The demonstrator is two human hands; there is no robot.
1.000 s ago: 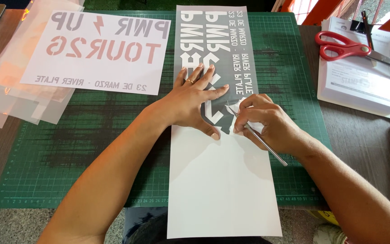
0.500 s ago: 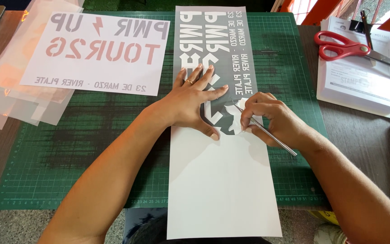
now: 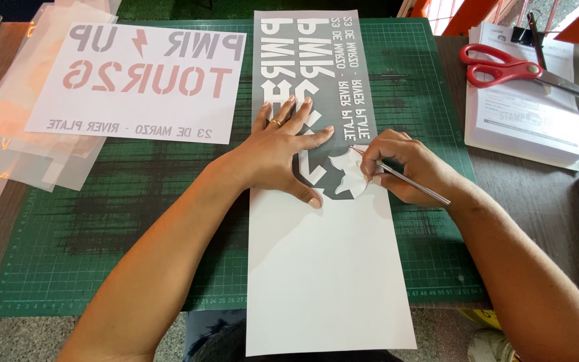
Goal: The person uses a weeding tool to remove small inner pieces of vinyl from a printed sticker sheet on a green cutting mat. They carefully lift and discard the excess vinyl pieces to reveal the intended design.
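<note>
Our left hand presses spread fingers flat on the matte grey vinyl sheet; our right hand pinches a thin metal tool

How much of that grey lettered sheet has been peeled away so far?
Roughly the lower half of the long sheet is bare white, so that part looks done. The left hand lies flat on the sheet while the right hand works a thin metal tool at a lifted grey flap. The grey upper half remains.
</note>
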